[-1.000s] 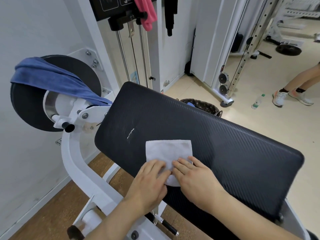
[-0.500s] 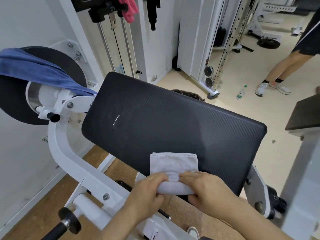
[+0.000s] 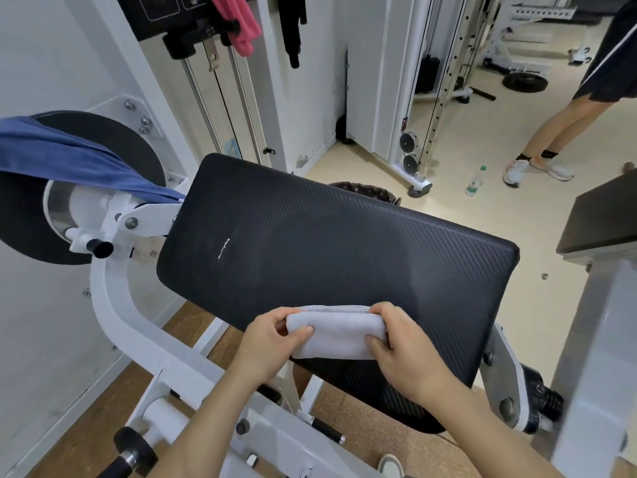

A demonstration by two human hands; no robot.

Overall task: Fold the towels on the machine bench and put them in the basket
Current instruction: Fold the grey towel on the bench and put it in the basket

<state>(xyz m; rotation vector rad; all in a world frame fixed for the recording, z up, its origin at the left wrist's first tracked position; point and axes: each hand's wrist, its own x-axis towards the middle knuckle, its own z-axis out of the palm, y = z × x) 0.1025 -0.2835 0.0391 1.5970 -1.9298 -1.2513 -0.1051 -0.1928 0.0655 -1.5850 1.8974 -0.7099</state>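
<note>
A folded white towel (image 3: 336,334) lies over the near edge of the black padded machine bench (image 3: 327,250). My left hand (image 3: 272,343) pinches its left end between thumb and fingers. My right hand (image 3: 401,353) grips its right end with the thumb underneath. A blue towel (image 3: 69,163) hangs over the round black disc at the left of the machine. Behind the bench's far edge, the rim of a dark woven basket (image 3: 365,189) shows; most of it is hidden.
A pink cloth (image 3: 241,24) and black straps hang from the weight stack behind. Another person's legs (image 3: 548,139) stand at the right, near a water bottle (image 3: 475,182) on the floor. A grey bench (image 3: 599,215) juts in at the right edge. White machine frame (image 3: 144,343) runs below left.
The towel has slid from the middle of the bench to its near edge and been folded smaller. Both hands moved from pressing flat on it to gripping its ends.
</note>
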